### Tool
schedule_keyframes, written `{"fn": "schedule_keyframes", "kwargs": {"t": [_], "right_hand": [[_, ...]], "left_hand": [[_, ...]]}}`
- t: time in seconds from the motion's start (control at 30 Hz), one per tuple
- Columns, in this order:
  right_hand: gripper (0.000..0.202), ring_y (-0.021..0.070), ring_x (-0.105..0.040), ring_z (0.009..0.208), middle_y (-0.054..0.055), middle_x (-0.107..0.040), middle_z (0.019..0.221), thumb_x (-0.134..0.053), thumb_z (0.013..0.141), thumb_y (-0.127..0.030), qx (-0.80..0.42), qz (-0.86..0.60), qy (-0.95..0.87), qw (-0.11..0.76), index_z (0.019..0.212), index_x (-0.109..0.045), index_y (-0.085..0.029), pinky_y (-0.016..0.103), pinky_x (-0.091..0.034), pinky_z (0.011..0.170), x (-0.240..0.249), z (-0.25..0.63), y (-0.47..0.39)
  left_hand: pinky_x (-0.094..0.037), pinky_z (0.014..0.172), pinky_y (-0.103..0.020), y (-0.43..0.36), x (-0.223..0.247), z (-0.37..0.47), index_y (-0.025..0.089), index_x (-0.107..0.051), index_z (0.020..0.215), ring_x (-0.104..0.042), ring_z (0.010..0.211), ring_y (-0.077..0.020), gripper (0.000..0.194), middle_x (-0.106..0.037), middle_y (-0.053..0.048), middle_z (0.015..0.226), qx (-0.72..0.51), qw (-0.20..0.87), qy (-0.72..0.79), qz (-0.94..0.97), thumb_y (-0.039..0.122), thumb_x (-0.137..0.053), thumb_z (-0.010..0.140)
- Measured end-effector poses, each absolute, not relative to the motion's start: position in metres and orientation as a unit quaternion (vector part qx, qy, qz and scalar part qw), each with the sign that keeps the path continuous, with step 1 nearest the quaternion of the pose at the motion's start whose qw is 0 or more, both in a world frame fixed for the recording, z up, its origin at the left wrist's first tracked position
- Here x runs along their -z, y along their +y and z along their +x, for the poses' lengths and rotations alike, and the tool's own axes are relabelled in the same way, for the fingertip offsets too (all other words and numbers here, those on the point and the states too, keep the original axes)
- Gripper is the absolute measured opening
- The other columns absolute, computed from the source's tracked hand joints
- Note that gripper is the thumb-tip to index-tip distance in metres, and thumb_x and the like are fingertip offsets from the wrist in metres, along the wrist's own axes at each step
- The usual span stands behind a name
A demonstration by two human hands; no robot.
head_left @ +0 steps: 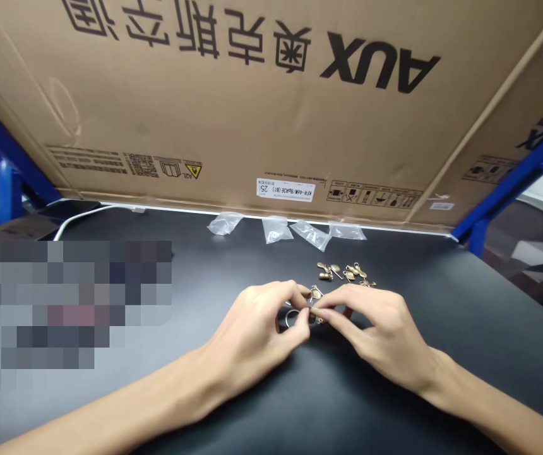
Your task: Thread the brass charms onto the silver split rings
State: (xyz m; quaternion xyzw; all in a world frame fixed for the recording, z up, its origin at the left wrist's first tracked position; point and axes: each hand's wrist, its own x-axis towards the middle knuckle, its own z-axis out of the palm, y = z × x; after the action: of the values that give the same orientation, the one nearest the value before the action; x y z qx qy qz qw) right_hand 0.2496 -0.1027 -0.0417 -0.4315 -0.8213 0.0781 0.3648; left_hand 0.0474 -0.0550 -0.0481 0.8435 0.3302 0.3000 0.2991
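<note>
Black tabletop (pixel 271 392), brown cardboard (pixel 233 126) with black lettering, blue frame (pixel 518 177), brass-coloured charms (pixel 357 272)

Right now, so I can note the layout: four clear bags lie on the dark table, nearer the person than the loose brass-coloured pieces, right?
No: the head view shows the four clear bags on the dark table, beyond the loose brass-coloured pieces.

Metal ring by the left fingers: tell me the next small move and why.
I'd probably ease the right hand back slightly, with the left hand steady: their fingertips meet beside the metal ring, partly covering the small metal part they pinch, so whether it is attached cannot be seen.
</note>
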Motion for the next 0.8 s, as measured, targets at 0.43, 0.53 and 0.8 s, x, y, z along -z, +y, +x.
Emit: {"fn": "schedule_keyframes", "kwargs": {"t": [0.43,0.53,0.8], "right_hand": [[0.020,0.0207,-0.071,0.077,-0.002,-0.078,0.090,-0.058,0.090,-0.038,-0.017,-0.627,-0.776,0.064,0.090,-0.077,-0.031,0.029,-0.049,0.067,0.009,0.341,-0.070],[0.018,0.0205,-0.071,0.078,-0.002,-0.078,0.091,-0.060,0.088,-0.036,-0.015,-0.623,-0.781,0.037,0.091,-0.077,-0.033,0.029,-0.048,0.065,0.013,0.346,-0.068],[0.022,0.0208,-0.069,0.076,-0.001,-0.075,0.085,-0.052,0.092,-0.028,0.002,-0.612,-0.791,-0.004,0.084,-0.072,-0.030,0.029,-0.042,0.060,0.018,0.344,-0.066]], "left_hand": [[-0.053,0.071,-0.028,-0.046,0.047,0.043,0.020,-0.054,0.077,-0.065,0.070,-0.0131,0.008,-0.075,-0.002,0.104,-0.314,0.264,0.346,0.844,0.015,-0.056,0.083],[-0.052,0.067,-0.026,-0.045,0.049,0.043,0.021,-0.054,0.078,-0.066,0.071,-0.0126,0.008,-0.074,-0.001,0.105,-0.314,0.259,0.339,0.848,0.017,-0.057,0.084],[-0.053,0.073,-0.027,-0.045,0.050,0.043,0.020,-0.055,0.078,-0.068,0.078,-0.0146,0.008,-0.075,-0.002,0.105,-0.309,0.252,0.328,0.856,0.017,-0.056,0.085]]}}
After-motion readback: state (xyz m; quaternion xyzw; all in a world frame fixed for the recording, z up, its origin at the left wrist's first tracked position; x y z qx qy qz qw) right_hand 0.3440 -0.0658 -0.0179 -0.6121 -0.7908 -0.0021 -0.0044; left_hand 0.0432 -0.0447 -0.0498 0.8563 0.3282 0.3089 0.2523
